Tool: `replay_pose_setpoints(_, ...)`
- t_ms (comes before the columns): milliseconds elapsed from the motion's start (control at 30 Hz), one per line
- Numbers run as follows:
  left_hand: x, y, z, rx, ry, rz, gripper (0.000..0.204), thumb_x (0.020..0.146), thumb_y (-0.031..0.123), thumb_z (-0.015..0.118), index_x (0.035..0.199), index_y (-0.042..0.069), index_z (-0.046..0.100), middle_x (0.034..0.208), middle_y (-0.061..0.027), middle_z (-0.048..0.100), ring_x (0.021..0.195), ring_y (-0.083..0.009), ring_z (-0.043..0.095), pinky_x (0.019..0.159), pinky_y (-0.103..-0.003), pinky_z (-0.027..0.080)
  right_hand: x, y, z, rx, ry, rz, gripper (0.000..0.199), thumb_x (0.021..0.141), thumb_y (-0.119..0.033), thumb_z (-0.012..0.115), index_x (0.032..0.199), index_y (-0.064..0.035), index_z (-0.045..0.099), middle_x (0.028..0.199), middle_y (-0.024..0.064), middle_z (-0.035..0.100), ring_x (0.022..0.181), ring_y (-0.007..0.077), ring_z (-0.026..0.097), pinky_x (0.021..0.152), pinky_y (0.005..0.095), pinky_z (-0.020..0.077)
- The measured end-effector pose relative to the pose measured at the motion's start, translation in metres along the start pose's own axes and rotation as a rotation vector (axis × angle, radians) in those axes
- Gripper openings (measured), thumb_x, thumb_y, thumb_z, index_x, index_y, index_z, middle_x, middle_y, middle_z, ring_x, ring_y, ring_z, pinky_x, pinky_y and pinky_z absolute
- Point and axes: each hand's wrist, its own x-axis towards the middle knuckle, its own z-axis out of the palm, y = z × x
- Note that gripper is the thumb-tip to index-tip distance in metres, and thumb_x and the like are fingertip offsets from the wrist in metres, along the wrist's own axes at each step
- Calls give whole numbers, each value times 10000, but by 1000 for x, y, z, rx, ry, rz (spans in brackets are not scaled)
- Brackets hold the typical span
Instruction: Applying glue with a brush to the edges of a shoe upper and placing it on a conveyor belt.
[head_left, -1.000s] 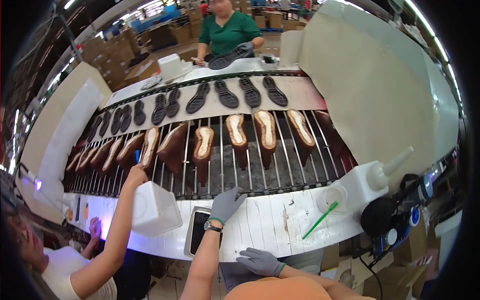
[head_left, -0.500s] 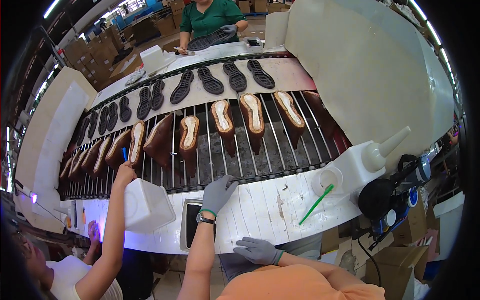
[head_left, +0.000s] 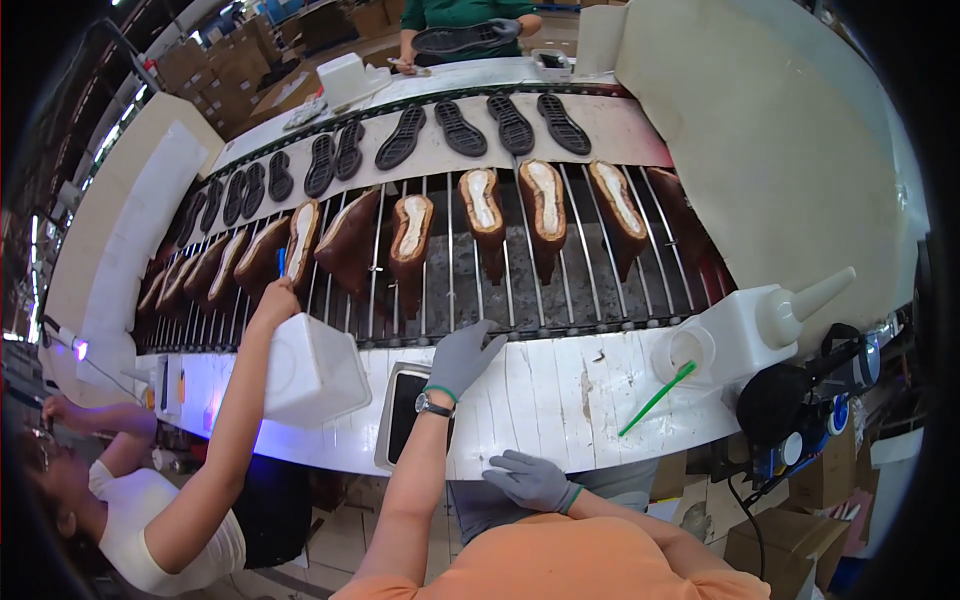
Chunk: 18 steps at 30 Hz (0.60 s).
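Note:
My left hand (head_left: pixel 463 362), in a grey glove, lies with fingers stretched and thumb apart at the near edge of the roller conveyor (head_left: pixel 470 290). Nothing is in it. Below its wrist a phone-like black panel in a pale tray (head_left: pixel 388 418) is partly hidden by my forearm. My right hand (head_left: pixel 530 480), gloved too, has its fingers extended at the table's front edge and holds nothing. On the rods stand brown shoe uppers with white-filled undersides, such as this one (head_left: pixel 410 235). Black shoe soles (head_left: pixel 460 130) line the far strip.
A co-worker's hand (head_left: pixel 278 298) at left holds a blue-handled tool against an upper. A white container (head_left: pixel 315 370) stands beside that arm. At right are a white bottle (head_left: pixel 745 325), a cup and a green brush (head_left: pixel 657 398). Across the line another person holds a sole (head_left: pixel 455 40).
The whole view has shifted, so the conveyor sits higher and further right. The left co-worker's other hand has risen toward the head. My hands stay at their places on the table.

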Motion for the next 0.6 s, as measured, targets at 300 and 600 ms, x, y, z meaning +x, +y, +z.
replay_pose_setpoints(300, 3, 0, 3, 7, -67, -70, 388, 908, 379, 632, 1118, 53, 662, 932, -157, 706, 805, -332, 672, 724, -405, 524, 0, 3, 0, 16, -9, 11, 303, 814, -118, 636, 1114, -98, 675, 1122, 100, 663, 1011, 268, 647, 896, 341, 537)
replay_pose_setpoints(600, 1, 3, 2, 6, -32, -21, 418, 918, 425, 606, 1066, 37, 655, 818, -189, 694, 790, -369, 666, 706, -455, 518, -1, 2, -1, 7, -14, 12, 317, 812, -113, 646, 1127, -115, 668, 1116, 96, 671, 1014, 259, 650, 921, 344, 527)
